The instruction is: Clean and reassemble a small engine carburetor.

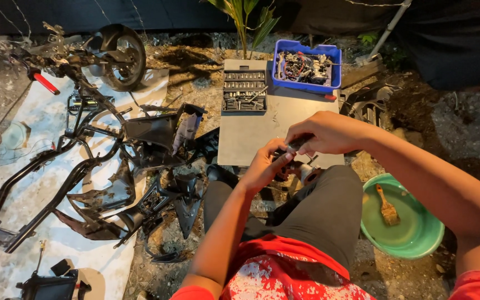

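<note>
Both my hands meet over my knees on a small dark metal part (pixel 295 158), mostly hidden by my fingers. My left hand (pixel 265 166) cups it from below. From above, my right hand (pixel 323 133) closes its fingers on the top of the same part. I sit on the ground in dark trousers and a red patterned shirt. Just beyond my hands lies a flat grey board (pixel 251 133).
On the board stand a socket set tray (pixel 244 89) and a blue bin (pixel 306 66) of small parts. A stripped motorbike frame (pixel 73 139) with loose black panels lies on a white sheet at left. A green basin (pixel 401 222) holding a brush sits at right.
</note>
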